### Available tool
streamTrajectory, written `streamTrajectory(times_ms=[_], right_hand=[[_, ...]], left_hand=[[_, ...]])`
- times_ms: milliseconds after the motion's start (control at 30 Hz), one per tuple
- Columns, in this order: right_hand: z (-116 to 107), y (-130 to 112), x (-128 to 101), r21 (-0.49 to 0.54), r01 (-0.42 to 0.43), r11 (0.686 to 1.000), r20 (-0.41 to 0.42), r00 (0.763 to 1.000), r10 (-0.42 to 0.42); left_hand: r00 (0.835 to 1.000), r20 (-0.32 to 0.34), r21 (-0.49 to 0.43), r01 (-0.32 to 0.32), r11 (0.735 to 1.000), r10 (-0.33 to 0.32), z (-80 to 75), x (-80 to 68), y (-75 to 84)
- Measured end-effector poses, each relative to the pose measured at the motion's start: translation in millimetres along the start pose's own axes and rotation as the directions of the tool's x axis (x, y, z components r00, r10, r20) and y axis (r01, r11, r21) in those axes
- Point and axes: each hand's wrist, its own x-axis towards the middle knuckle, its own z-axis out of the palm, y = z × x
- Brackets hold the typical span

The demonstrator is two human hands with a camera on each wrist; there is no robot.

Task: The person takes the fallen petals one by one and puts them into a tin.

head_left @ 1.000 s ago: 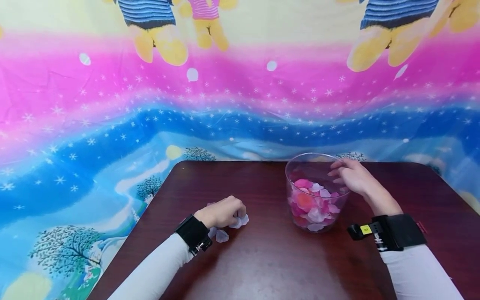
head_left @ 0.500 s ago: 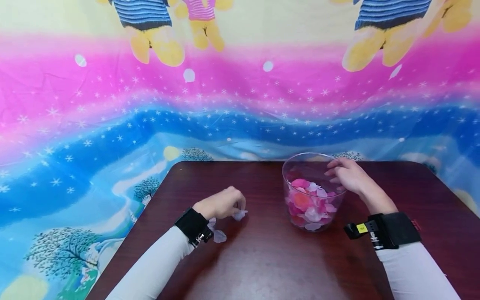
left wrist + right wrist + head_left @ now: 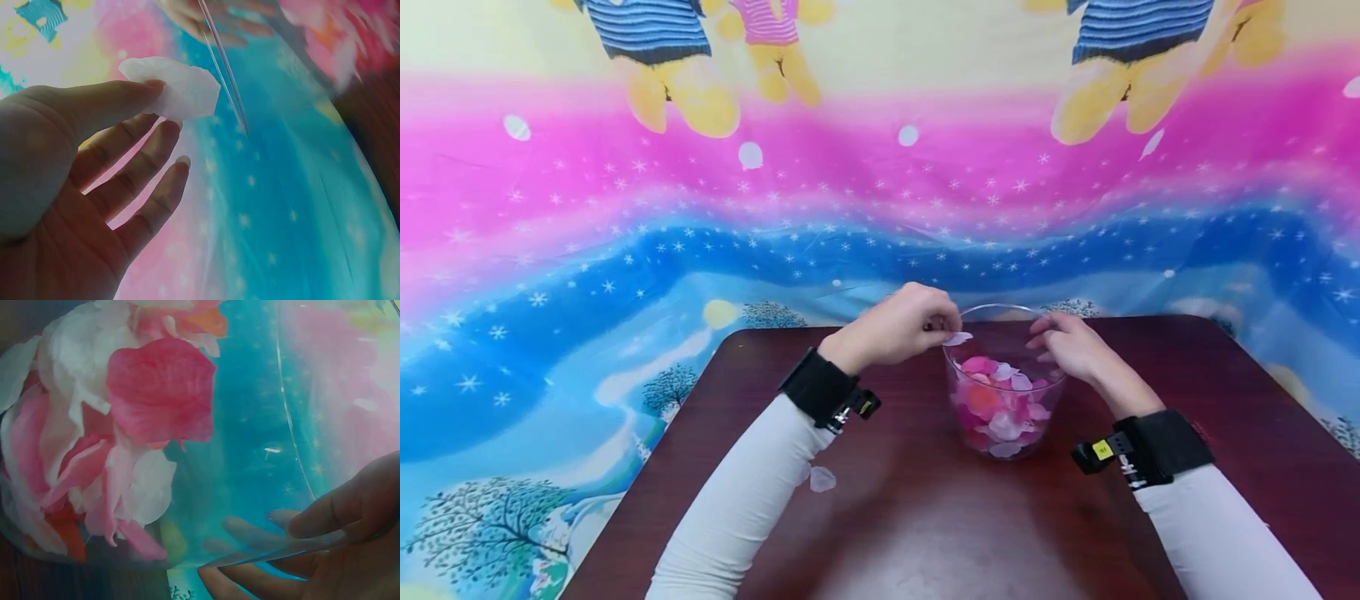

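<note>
My left hand [image 3: 904,327] pinches a white artificial petal [image 3: 181,90] between thumb and fingertips, right at the left rim of a clear bowl [image 3: 1000,307]. In the left wrist view the other fingers spread loosely below the petal. Pink, white and orange petals [image 3: 1000,408] heap in the lower part of the bowl, which stands on the table. My right hand [image 3: 1078,354] holds the bowl's right side near the rim; in the right wrist view its thumb [image 3: 325,515] and fingers lie about the clear wall.
A loose white petal [image 3: 822,478] lies on the dark red-brown table [image 3: 895,533], beside the left sleeve. Behind the table hangs a colourful printed cloth [image 3: 850,192]. Black straps with small cameras [image 3: 867,404] sit on both wrists.
My left hand has lifted a white petal off the table and carried it up and right to the bowl's rim. My right hand stays at the bowl; the head view has shifted slightly.
</note>
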Motion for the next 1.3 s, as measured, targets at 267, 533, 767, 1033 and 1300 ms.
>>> streamTrajectory(times_ms=[267,533,767,1033,1300], right_hand=[[0,-1,0,-0.01,-0.011,1.0,-0.004,1.0,0.011],[6,-7,4,-0.031,0.013,0.999,0.022,1.0,-0.013],[-1,-3,-2,-0.045,0.011,0.999,0.002,1.0,-0.01],[-6,3,-3,-0.068,0.024,0.997,0.025,0.999,-0.022],[-3,0,2,-0.09,0.034,0.995,0.059,0.998,-0.029]], left_hand=[[0.985,0.17,-0.002,0.008,1.0,-0.007,20.7,48.3,15.6],[0.98,0.197,-0.003,0.024,1.0,-0.023,27.2,52.7,14.7],[0.994,0.101,0.057,0.03,0.998,-0.035,-0.2,18.2,-1.2],[0.995,0.068,0.122,0.07,0.99,-0.079,-23.5,-57.4,-25.3],[0.976,0.118,0.127,0.17,0.977,-0.185,-11.8,-129.1,-45.1]])
